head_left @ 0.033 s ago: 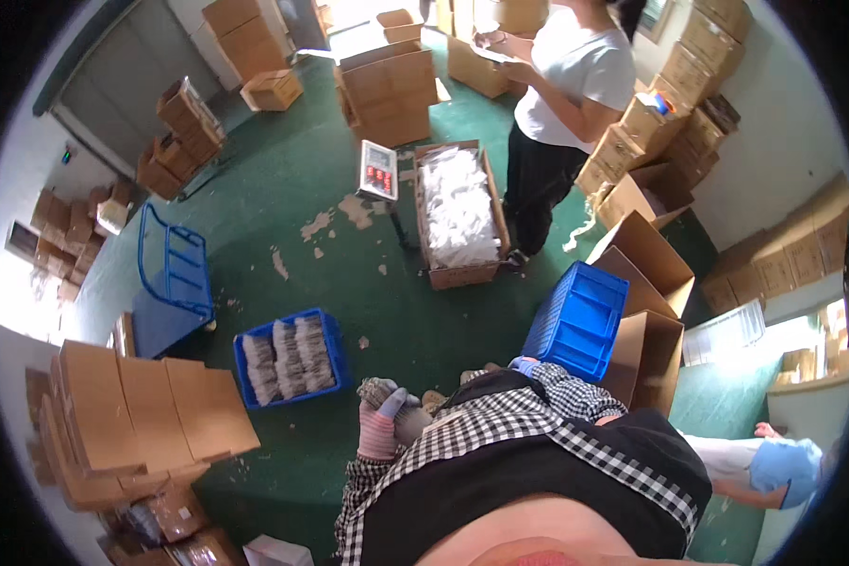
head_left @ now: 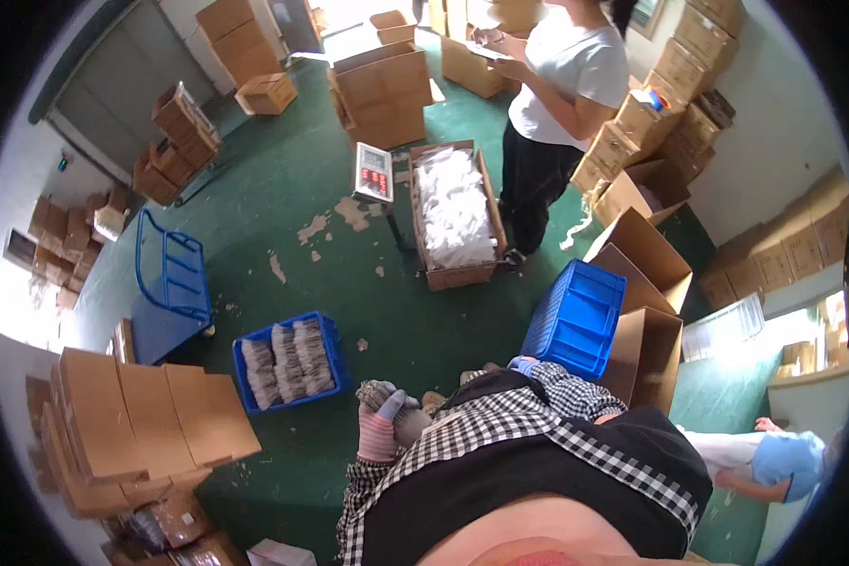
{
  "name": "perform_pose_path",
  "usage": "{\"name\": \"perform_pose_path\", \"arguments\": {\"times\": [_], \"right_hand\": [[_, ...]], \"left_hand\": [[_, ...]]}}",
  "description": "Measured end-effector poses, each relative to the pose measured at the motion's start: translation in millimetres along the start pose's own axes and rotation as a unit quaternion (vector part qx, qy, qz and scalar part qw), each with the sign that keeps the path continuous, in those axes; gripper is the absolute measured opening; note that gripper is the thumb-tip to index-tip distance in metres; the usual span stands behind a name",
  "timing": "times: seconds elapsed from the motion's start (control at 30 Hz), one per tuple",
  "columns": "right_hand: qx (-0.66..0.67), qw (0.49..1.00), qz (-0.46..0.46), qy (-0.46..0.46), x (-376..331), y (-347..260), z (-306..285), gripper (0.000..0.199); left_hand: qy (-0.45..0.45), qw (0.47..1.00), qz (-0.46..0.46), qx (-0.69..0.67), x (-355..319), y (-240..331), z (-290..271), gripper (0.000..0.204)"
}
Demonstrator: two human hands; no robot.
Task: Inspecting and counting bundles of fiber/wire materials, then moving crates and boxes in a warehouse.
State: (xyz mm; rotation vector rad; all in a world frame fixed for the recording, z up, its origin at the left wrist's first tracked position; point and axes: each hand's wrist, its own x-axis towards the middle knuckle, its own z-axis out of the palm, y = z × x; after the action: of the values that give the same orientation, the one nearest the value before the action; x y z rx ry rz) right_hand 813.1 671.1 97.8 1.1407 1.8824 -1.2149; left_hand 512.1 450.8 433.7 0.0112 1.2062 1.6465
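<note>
My left hand (head_left: pixel 379 432), in a pink-and-white striped glove, is closed round a grey fabric bundle (head_left: pixel 407 424) close to my body. Its exact kind is hard to make out. My right hand (head_left: pixel 523 364), in a pale bluish glove, is beside the near corner of a blue plastic crate (head_left: pixel 575 316); its fingers are too hidden to read. On the floor ahead and to the left sits another blue crate (head_left: pixel 341 363), filled with rows of grey and whitish fabric bundles (head_left: pixel 288 360).
Open cartons (head_left: pixel 653 354) stand right of the near crate. Ahead, a long carton (head_left: pixel 462 275) of white items is beside a scale display (head_left: pixel 374 174); a person (head_left: pixel 571 85) stands there holding papers. Left are a blue trolley (head_left: pixel 174 283) and large cartons (head_left: pixel 160 415). Another person (head_left: pixel 783 467) is far right.
The whole view has shifted very slightly. My hands and the things around them keep the same places.
</note>
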Motion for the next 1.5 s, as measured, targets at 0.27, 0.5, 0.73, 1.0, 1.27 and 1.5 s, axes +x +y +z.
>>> {"name": "perform_pose_path", "arguments": {"times": [0.27,0.5,0.73,1.0,1.27,1.5], "right_hand": [[0.12,0.968,-0.086,0.202,-40.7,-39.9,-64.0,0.062],[0.36,0.835,-0.416,0.001,-159.6,-227.7,-145.0,0.091],[0.487,0.688,-0.515,-0.156,-186.4,-284.8,-84.8,0.131],[0.42,0.735,-0.531,0.019,-212.5,-276.9,-66.0,0.138],[0.364,0.769,-0.522,0.056,-209.9,-271.2,-61.0,0.104],[0.382,0.801,-0.452,0.092,-211.3,-271.3,-61.4,0.063]], "left_hand": [[-0.043,0.997,0.054,0.019,22.9,16.7,-8.0,0.024],[-0.082,0.969,0.159,0.17,61.5,42.7,22.3,0.015],[-0.115,0.969,0.141,0.169,57.9,0.7,71.4,0.012],[-0.124,0.937,0.203,0.256,50.8,-15.0,76.6,0.015],[-0.107,0.85,0.319,0.404,44.7,-8.5,82.7,0.013],[-0.201,0.947,0.168,0.185,45.1,21.5,76.0,0.037]]}}
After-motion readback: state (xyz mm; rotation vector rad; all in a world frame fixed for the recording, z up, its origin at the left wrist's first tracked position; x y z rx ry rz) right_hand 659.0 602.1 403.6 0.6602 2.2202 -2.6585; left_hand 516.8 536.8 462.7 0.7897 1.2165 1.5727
